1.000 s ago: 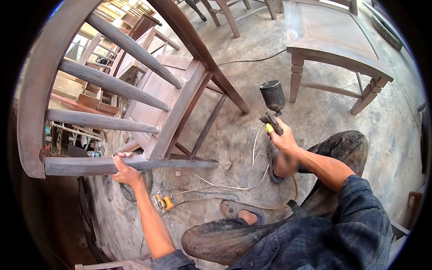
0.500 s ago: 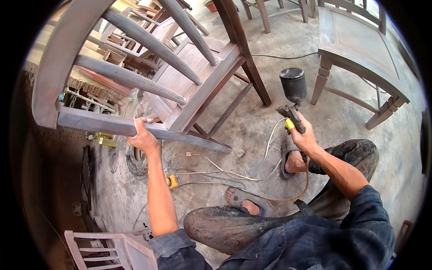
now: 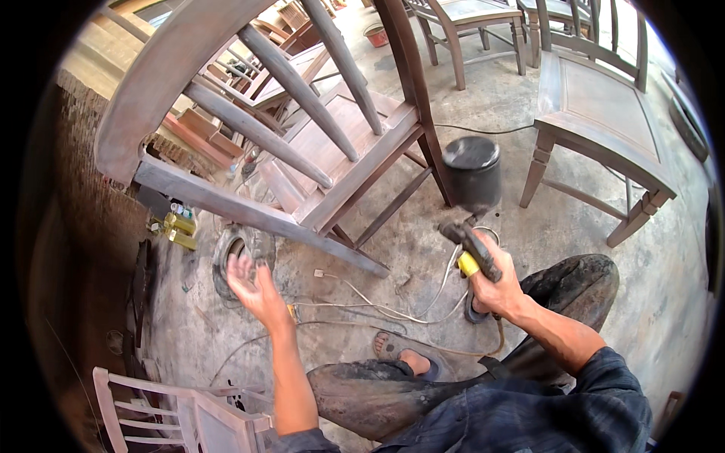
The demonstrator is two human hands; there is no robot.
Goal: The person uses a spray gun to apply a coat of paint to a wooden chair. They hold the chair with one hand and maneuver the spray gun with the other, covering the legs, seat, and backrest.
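A wooden chair with a slatted back stands before me, its near back post slanting down to the floor. Just below that post, my left hand hangs in the air, fingers apart and slightly blurred, touching nothing. My right hand is wrapped round the grip of a spray gun, dark with a yellow part near the fingers. On top of the gun sits a round black paint cup, close to the chair's dark leg. A hose runs down from the grip.
A second chair stands at the right, with more chairs behind. Another chair is at the lower left. Pale cables cross the concrete floor. Yellow containers and a coiled ring lie left. A red bucket sits far back.
My left hand has let go of the chair's back post and dropped below it, its fingers spreading. The spray gun in my right hand has shifted left and lower in view.
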